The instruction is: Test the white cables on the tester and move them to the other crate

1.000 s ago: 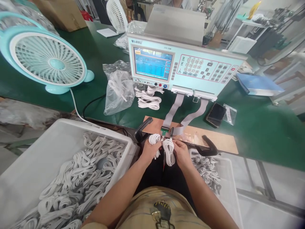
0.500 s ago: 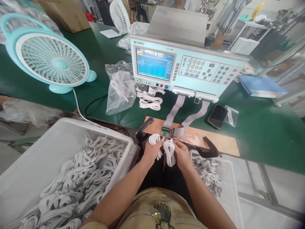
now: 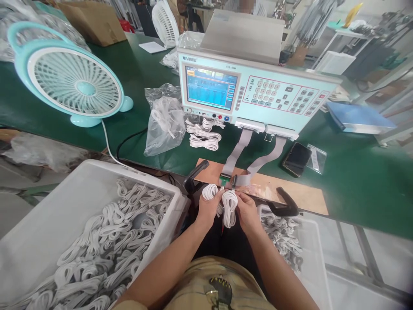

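Observation:
One coiled white cable (image 3: 230,209) hangs between my hands at the table's front edge, its upper end at small green circuit boards (image 3: 225,181). My left hand (image 3: 208,209) is closed on the cable's plug end by the left board, with its white coil (image 3: 209,192) over the fingers. My right hand (image 3: 248,209) pinches at the top of the hanging coil, by the right connector. Grey ribbon cables (image 3: 238,150) run from the boards to the light-blue tester (image 3: 271,114), whose screen (image 3: 211,88) is lit.
A wooden strip (image 3: 303,196) is held by black clamps (image 3: 284,204) on the green table (image 3: 348,185). White bins of coiled cables stand at left (image 3: 35,224) and right (image 3: 314,258). A fan (image 3: 77,82), plastic bag (image 3: 164,120), phone (image 3: 297,158) and blue folder (image 3: 358,117) lie around. A person sits behind.
The view has shifted slightly. My left hand and its coil have turned a little; both hands stay at the boards.

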A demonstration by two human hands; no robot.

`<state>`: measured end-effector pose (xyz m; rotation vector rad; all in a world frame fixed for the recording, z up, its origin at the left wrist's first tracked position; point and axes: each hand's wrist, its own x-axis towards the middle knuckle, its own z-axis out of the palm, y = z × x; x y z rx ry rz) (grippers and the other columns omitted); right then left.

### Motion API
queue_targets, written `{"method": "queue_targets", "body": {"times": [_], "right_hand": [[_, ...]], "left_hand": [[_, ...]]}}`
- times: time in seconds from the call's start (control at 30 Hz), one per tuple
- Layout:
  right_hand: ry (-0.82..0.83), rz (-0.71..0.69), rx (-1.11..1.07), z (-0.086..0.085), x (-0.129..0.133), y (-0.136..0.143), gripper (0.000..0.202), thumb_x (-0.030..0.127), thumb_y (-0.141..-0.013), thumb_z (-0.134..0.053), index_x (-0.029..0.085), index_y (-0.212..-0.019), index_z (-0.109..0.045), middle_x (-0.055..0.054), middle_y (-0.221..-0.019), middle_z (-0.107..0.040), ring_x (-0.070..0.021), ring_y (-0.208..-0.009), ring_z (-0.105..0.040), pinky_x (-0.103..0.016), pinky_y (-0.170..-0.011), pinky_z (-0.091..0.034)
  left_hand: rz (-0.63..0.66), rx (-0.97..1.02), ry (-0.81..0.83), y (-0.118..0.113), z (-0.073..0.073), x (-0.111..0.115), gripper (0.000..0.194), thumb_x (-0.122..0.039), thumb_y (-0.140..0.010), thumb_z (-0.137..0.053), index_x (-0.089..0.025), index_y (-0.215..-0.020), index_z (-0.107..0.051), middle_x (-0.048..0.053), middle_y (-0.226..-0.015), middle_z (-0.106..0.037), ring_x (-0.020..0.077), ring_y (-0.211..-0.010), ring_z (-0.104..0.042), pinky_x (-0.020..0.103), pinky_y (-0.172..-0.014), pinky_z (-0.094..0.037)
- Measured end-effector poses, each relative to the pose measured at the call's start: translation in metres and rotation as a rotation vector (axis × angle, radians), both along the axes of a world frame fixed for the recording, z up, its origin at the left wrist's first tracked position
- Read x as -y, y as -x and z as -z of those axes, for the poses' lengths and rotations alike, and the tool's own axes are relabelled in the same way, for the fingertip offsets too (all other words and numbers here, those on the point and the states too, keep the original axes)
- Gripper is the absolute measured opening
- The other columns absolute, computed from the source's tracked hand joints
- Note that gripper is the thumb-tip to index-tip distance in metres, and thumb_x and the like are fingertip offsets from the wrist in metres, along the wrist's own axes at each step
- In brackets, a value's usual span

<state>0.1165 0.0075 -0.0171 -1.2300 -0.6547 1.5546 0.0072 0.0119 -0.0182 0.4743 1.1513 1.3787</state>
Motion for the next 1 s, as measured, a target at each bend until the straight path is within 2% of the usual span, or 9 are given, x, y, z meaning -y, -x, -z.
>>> {"method": "queue_targets", "body": {"times": [0.17, 0.3, 0.5, 0.63, 0.8, 1.0], "right_hand": [[0.005, 0.039, 0.012, 0.0, 0.004, 0.004, 0.027, 0.039, -0.066, -0.068, 0.017, -0.081, -0.069, -0.003, -0.07, -0.067, -0.0155, -0.06, -0.056, -0.027, -0.06, -0.043], [0.002, 0.045, -0.02, 0.002, 0.004, 0.007, 0.025, 0.039, -0.067, -0.068, 0.018, -0.079, -0.069, -0.002, -0.069, -0.067, -0.0168, -0.06, -0.058, -0.027, -0.058, -0.043], [0.001, 0.066, -0.066, -0.006, 0.003, 0.01, 0.025, 0.036, -0.061, -0.073, 0.019, -0.079, -0.07, -0.002, -0.068, -0.067, -0.0178, -0.06, -0.058, -0.027, -0.055, -0.042], [-0.004, 0.071, -0.048, -0.006, 0.003, 0.01, 0.027, 0.038, -0.058, -0.074, 0.018, -0.076, -0.069, -0.002, -0.063, -0.066, -0.0182, -0.057, -0.057, -0.026, -0.051, -0.041], [-0.029, 0.067, -0.015, -0.001, 0.003, 0.009, 0.03, 0.044, -0.061, -0.07, 0.017, -0.073, -0.067, -0.002, -0.06, -0.063, -0.0161, -0.052, -0.053, -0.026, -0.049, -0.039], [-0.063, 0.086, 0.077, -0.003, 0.004, 0.015, 0.029, 0.044, -0.065, -0.067, 0.016, -0.063, -0.059, 0.001, -0.054, -0.056, -0.0111, -0.049, -0.045, -0.023, -0.05, -0.036]], "left_hand": [[0.037, -0.189, 0.026, 0.008, 0.005, -0.004, 0.025, -0.033, -0.06, -0.072, -0.013, -0.072, -0.064, 0.003, -0.07, -0.064, 0.0155, -0.066, -0.059, 0.025, -0.065, -0.047], [0.099, -0.236, -0.011, 0.009, 0.003, -0.01, 0.023, -0.034, -0.063, -0.069, -0.013, -0.073, -0.066, 0.006, -0.072, -0.066, 0.0185, -0.068, -0.06, 0.027, -0.065, -0.047], [0.086, -0.223, -0.018, 0.006, -0.002, -0.01, 0.023, -0.033, -0.064, -0.068, -0.014, -0.077, -0.068, 0.007, -0.075, -0.067, 0.0202, -0.072, -0.062, 0.027, -0.066, -0.048], [0.078, -0.185, -0.052, 0.004, 0.0, -0.008, 0.021, -0.031, -0.065, -0.067, -0.013, -0.077, -0.066, 0.007, -0.074, -0.067, 0.0196, -0.071, -0.061, 0.027, -0.067, -0.047], [0.047, -0.145, -0.053, 0.0, 0.004, -0.008, 0.018, -0.03, -0.065, -0.067, -0.014, -0.071, -0.064, 0.003, -0.067, -0.064, 0.0169, -0.063, -0.059, 0.026, -0.061, -0.046], [-0.003, -0.158, -0.014, -0.005, 0.001, -0.002, 0.017, -0.027, -0.064, -0.066, -0.013, -0.074, -0.062, 0.002, -0.069, -0.064, 0.0153, -0.065, -0.06, 0.024, -0.062, -0.046]]}}
